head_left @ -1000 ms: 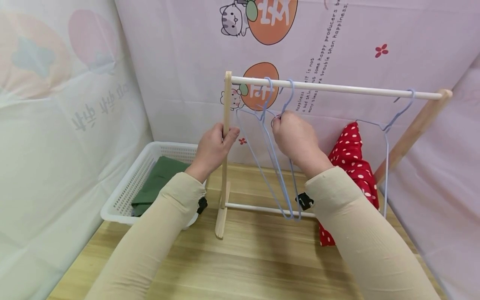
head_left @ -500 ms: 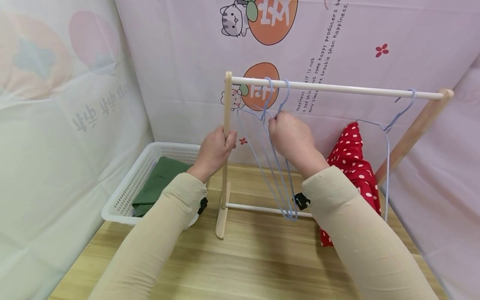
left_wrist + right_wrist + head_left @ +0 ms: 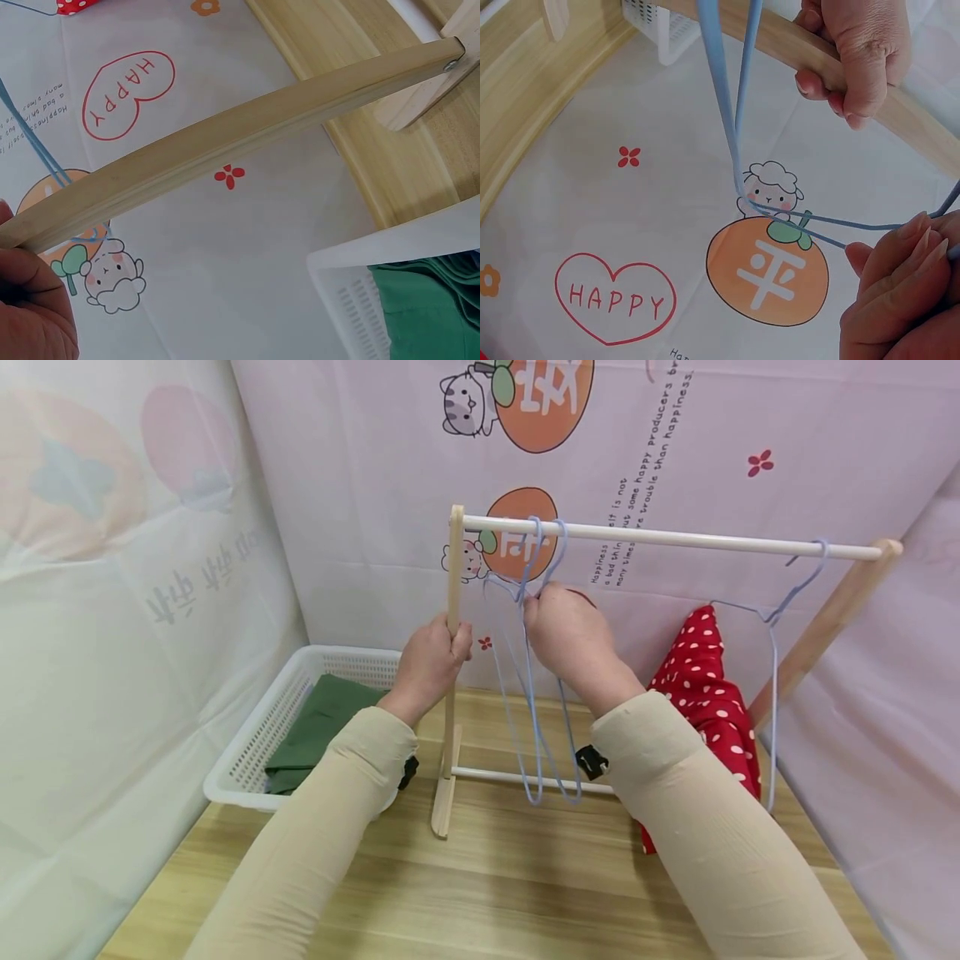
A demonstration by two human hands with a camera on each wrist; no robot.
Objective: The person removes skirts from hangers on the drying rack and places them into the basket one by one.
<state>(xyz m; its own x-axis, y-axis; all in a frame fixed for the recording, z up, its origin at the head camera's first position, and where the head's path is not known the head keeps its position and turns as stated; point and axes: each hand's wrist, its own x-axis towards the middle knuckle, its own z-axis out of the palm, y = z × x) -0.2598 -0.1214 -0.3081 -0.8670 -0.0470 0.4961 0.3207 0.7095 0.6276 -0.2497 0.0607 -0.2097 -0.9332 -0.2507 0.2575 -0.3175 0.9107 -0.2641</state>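
Note:
A wooden rack with a white rod (image 3: 675, 537) stands on the table. My left hand (image 3: 433, 653) grips its left post (image 3: 453, 568); the right wrist view shows those fingers (image 3: 855, 60) curled round the wood. Two light blue wire hangers (image 3: 534, 797) hang side by side near the rod's left end. My right hand (image 3: 534, 602) pinches their necks just under the hooks, and its fingertips (image 3: 900, 255) hold the blue wires (image 3: 731, 97). In the left wrist view the post (image 3: 225, 150) runs across the frame above my left hand (image 3: 30, 307).
A third blue hanger (image 3: 773, 693) hangs at the rod's right end, beside a red polka-dot garment (image 3: 708, 693). A white basket (image 3: 247, 752) with a folded green cloth (image 3: 322, 718) sits left of the rack. Printed sheets wall in the back and sides.
My right hand has slid left along the rod, bringing the nearer hanger up against the other one by the left post. The left hand keeps its grip on the post.

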